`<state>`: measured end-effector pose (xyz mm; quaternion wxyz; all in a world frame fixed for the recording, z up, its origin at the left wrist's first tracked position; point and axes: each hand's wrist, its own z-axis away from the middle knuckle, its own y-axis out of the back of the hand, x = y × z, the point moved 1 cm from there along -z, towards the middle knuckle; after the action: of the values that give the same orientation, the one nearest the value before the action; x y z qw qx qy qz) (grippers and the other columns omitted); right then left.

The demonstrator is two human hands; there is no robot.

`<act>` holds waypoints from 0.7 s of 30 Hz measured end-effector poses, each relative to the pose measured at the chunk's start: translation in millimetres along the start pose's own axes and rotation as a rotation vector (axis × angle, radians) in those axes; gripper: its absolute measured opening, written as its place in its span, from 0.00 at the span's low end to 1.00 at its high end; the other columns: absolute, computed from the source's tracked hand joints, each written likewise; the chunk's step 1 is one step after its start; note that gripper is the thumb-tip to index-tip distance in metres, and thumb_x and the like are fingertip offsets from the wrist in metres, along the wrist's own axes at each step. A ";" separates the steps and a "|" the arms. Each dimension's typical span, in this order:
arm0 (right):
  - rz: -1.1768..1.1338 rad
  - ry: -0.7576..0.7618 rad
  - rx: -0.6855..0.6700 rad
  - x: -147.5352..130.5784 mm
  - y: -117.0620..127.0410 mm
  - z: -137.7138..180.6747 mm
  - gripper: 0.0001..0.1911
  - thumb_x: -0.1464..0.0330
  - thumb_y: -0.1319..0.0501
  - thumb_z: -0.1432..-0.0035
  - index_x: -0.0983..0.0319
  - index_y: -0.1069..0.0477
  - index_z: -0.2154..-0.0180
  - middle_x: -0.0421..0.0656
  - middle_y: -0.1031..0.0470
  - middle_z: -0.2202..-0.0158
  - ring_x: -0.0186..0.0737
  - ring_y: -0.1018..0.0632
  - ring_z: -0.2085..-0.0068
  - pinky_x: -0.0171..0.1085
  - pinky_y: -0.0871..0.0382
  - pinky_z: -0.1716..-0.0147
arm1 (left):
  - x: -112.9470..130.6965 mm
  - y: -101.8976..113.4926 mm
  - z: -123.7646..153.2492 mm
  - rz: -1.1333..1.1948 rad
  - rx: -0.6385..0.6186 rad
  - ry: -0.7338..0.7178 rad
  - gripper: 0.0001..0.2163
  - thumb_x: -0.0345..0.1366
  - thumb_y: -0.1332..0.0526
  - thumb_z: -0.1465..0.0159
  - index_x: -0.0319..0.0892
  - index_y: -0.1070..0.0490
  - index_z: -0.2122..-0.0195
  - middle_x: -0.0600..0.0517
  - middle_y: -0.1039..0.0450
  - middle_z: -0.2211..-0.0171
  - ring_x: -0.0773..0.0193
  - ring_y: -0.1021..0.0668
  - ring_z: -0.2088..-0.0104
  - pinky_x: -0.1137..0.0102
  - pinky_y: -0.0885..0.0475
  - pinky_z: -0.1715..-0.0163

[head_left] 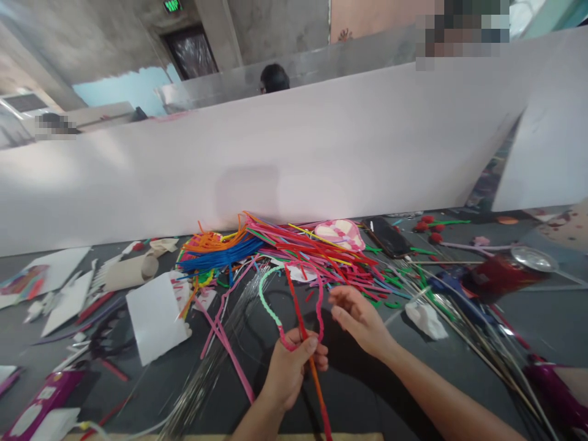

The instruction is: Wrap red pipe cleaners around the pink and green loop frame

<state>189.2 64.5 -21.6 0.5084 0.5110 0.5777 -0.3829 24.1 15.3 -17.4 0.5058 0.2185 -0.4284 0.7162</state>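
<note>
My left hand point(291, 367) is closed around a bundle of pipe cleaners: a red stem point(294, 306) standing up through my fist and a pink and mint-green loop point(266, 294) curving above it. My right hand point(358, 318) hovers just to the right of the loop, fingers partly curled and apart, touching or nearly touching the pink strand. Behind them lies a pile of coloured pipe cleaners point(275, 245) in pink, blue, orange and green on the dark table.
A white partition board point(275, 159) stands along the table's far side. A white card point(154, 318), paper roll point(128, 272), thin wires point(220, 349), phone point(388, 237), red can point(500, 272), crumpled tissue point(427, 320) and a pink box point(41, 398) lie around. A person's head point(274, 78) shows beyond.
</note>
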 end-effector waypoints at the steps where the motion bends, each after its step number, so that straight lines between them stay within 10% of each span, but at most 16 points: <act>1: -0.098 -0.118 -0.082 1.1 -5.6 1.9 0.13 0.60 0.44 0.40 0.61 0.35 0.58 0.39 0.33 0.71 0.30 0.31 0.76 0.30 0.35 0.80 | -0.1 0.5 -0.2 -0.001 0.003 -0.007 0.16 0.41 0.29 0.53 0.37 0.31 0.70 0.50 0.24 0.79 0.67 0.24 0.80 0.71 0.28 0.76; 4: -0.245 -0.350 -0.278 2.8 -19.9 7.5 0.18 0.54 0.43 0.43 0.63 0.36 0.68 0.34 0.39 0.79 0.25 0.38 0.81 0.27 0.43 0.84 | -1.6 1.7 -1.4 -0.036 -0.015 -0.032 0.16 0.41 0.29 0.53 0.36 0.30 0.71 0.49 0.23 0.79 0.66 0.24 0.80 0.70 0.27 0.75; 11: -0.407 -0.541 -0.154 2.9 -30.2 12.7 0.23 0.50 0.37 0.52 0.63 0.38 0.76 0.32 0.39 0.84 0.23 0.41 0.84 0.26 0.52 0.87 | -3.9 2.0 -4.3 -0.105 -0.063 -0.104 0.13 0.40 0.31 0.49 0.36 0.28 0.70 0.49 0.23 0.77 0.66 0.23 0.78 0.70 0.26 0.73; 21: -0.682 -0.541 -0.144 4.3 -27.0 7.6 0.18 0.60 0.29 0.57 0.63 0.31 0.67 0.35 0.32 0.76 0.23 0.38 0.81 0.26 0.51 0.83 | -3.4 -0.3 -2.9 -0.046 -0.043 -0.041 0.13 0.40 0.30 0.51 0.36 0.29 0.72 0.50 0.24 0.78 0.66 0.24 0.80 0.70 0.28 0.75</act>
<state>164.3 53.1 -29.4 0.5200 0.1357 0.5847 -0.6076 26.0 15.9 -21.4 0.5178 0.2321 -0.4490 0.6902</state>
